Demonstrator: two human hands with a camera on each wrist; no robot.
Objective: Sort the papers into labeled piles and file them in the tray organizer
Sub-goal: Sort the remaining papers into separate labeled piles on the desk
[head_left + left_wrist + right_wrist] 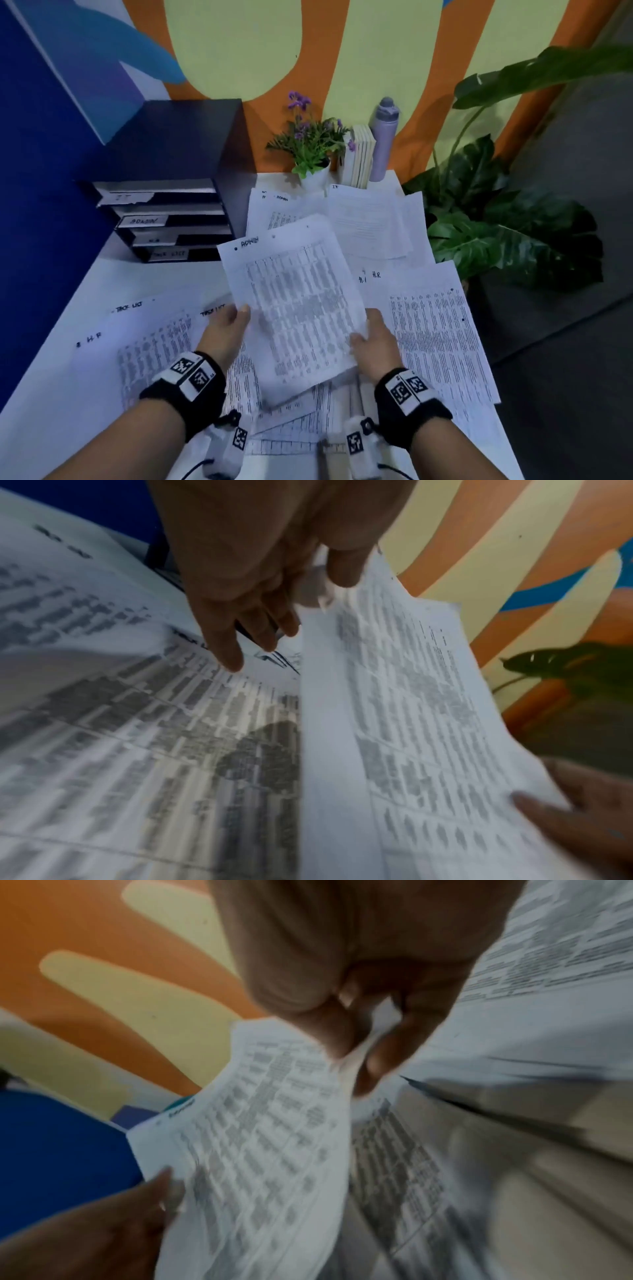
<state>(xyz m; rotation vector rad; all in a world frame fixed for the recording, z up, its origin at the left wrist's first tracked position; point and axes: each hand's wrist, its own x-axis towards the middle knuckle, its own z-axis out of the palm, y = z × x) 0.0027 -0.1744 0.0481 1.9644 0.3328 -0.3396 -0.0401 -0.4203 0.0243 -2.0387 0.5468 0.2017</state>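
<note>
I hold a sheet or thin stack marked ADMIN [298, 301] above the table, printed side up, by its lower half. My left hand [236, 317] pinches the left edge, thumb on top. My right hand [366, 334] pinches the right edge. In the left wrist view the thumb [342, 569] presses on the ADMIN paper [411, 723]. The right wrist view shows my right hand [352, 1053] nipping the paper's [267, 1137] edge. The black tray organizer [219, 164] stands at the back left, with slots labeled IT, ADMIN, HR and TASK LIST.
Piles lie on the white table: ADMIN [274, 209] and IT [370, 219] at the back, HR [435, 325] on the right, TASK LIST sheets [154, 325] on the left. A flower pot [315, 174], books [359, 157] and a bottle [383, 137] stand against the wall. A leafy plant [496, 222] borders the right edge.
</note>
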